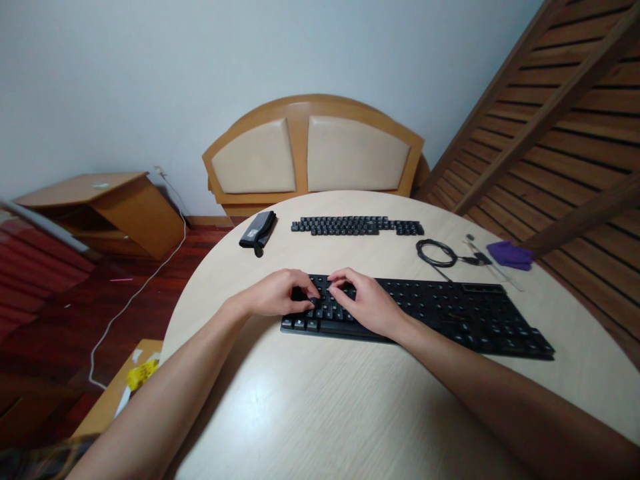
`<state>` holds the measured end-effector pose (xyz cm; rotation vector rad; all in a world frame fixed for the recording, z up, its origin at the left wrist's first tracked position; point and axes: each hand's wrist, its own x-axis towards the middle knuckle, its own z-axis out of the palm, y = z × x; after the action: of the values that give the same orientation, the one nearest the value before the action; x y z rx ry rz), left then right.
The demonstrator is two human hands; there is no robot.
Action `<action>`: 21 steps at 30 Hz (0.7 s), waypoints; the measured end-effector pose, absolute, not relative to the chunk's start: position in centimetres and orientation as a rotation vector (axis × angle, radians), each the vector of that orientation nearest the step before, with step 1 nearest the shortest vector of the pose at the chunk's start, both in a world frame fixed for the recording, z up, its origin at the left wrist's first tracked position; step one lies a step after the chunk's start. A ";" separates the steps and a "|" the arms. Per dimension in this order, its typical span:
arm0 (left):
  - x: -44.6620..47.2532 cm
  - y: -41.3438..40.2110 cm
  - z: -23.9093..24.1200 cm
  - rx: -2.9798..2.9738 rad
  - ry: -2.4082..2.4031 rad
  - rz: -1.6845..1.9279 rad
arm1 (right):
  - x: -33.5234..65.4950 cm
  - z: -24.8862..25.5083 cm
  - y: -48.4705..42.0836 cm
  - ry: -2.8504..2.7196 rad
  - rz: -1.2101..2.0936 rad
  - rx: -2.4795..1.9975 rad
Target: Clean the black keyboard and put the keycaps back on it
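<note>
A black computer keyboard lies in front of me on the round table. Keycaps show along its lower left part, while much of the rest seems to have bare key positions. My left hand is over its left end, thumb and forefinger pinched around a small black keycap at the key rows. Beside it, my right hand rests over the upper left rows. Its thumb and forefinger are curled close together; whatever may be between them is too small to make out. Farther back, loose black keycaps sit in keyboard order.
A dark folded pouch lies at the back left of the pale table. Toward the right are a coiled black cable, a thin tool and a purple cloth. A slatted wooden panel leans at the right.
</note>
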<state>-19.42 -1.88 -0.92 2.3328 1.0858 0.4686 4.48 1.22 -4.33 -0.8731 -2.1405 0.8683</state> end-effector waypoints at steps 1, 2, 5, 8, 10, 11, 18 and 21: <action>-19.4 -1.9 -0.9 2.347 1.083 0.464 | 4.5 -4.3 1.2 -2.141 0.869 -0.873; -19.4 -1.9 -0.8 2.361 1.085 0.457 | 4.5 -4.3 1.2 -2.141 0.868 -0.870; -19.3 -2.0 -0.6 2.395 1.098 0.433 | 4.5 -4.4 1.3 -2.159 0.843 -0.858; -19.1 -2.2 -0.4 2.426 1.094 0.403 | 4.6 -4.5 1.4 -2.186 0.796 -0.845; -18.9 -2.2 -0.3 2.438 1.100 0.394 | 4.6 -4.5 1.4 -2.197 0.781 -0.835; -18.9 -2.2 -0.4 2.440 1.106 0.395 | 4.6 -4.5 1.4 -2.201 0.778 -0.832; -19.0 -2.2 -0.6 2.441 1.104 0.383 | 4.5 -4.2 1.3 -2.229 0.761 -0.814; -19.0 -2.2 -0.4 2.437 1.091 0.362 | 4.5 -4.1 1.3 -2.238 0.755 -0.815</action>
<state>-18.96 -2.23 -0.39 2.4373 1.0906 0.3616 4.50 1.30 -4.11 -0.8148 -2.2378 0.7550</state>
